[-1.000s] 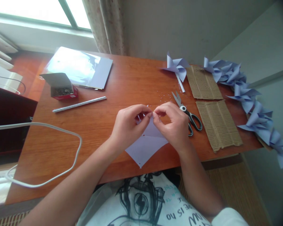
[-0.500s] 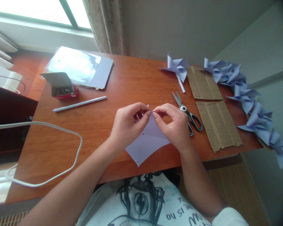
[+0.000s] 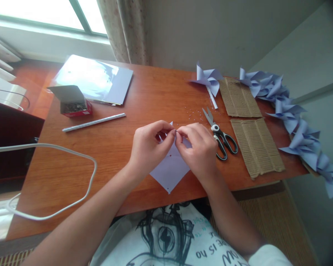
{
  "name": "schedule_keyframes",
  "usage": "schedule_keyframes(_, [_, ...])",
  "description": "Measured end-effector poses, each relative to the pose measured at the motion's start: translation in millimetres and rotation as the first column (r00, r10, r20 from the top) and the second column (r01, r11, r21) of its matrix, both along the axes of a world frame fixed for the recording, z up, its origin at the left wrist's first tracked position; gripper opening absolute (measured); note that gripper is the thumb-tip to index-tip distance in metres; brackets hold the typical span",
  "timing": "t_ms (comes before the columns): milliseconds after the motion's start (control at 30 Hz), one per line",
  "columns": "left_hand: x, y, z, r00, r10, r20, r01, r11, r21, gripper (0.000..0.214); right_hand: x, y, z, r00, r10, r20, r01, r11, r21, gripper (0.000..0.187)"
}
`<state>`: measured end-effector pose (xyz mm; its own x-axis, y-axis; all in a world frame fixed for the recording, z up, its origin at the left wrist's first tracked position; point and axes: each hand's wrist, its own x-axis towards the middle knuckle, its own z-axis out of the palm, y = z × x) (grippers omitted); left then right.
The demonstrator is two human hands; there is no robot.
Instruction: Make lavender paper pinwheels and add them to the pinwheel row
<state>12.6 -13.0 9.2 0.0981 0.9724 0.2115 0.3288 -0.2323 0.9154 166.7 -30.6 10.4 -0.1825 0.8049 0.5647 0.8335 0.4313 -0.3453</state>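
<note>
A lilac paper sheet (image 3: 170,171) with slit edges and small dark holes in its middle and near corner lies on the table under my hands. My left hand (image 3: 152,142) pinches the sheet's far part between thumb and forefinger. Fingertip to fingertip with it, my right hand (image 3: 198,146) is closed in a pinch over the same part of the paper. A tiny dark spot shows between the fingertips; whether it is a hole or a pin I cannot make out. Scissors (image 3: 223,136) with black-and-white handles lie half open just right of my right hand.
A finished paper pinwheel (image 3: 208,79) lies at the back, and several more pinwheels (image 3: 291,111) line the right edge beside two cardboard pieces (image 3: 258,147). At left are an open red box (image 3: 76,107), a paper stick (image 3: 94,122), packaged sheets (image 3: 122,87) and a white cable (image 3: 96,166).
My right hand has moved slightly left and its fingers have curled in more. The paper has turned a little, its near corner shifting right. More of the scissors' handles now shows.
</note>
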Motion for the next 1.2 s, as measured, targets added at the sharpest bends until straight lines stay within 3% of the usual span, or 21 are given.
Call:
schedule_keyframes(167, [0, 1, -2.6, 0.991, -0.047, 0.126, 0.055, 0.997, -0.063, 0.008, 0, 1, 0.2, 0.991, -0.028, -0.129, 0.026, 1.0, -0.015, 0.012])
schedule_keyframes(467, [1, -3, 3.1, 0.994, -0.001, -0.111, 0.016, 0.992, 0.128, 0.008, -1, -1, 0.7, 0.999, -0.027, -0.038, 0.029, 0.999, 0.045, 0.012])
schedule_keyframes(767, [-1, -2, -0.8, 0.997, 0.031, -0.069, -0.023, 0.994, 0.106, 0.007, -3, -5, 0.1, 0.997, 0.034, -0.065, -0.031, 0.998, 0.057, 0.023])
schedule_keyframes(1200, [-3, 0, -1.0, 1.0, 0.003, 0.009, -0.004, 0.999, 0.044, 0.009, -5, -16, 14.7, 0.95, 0.042, -0.31, -0.106, 0.975, -0.194, 0.027])
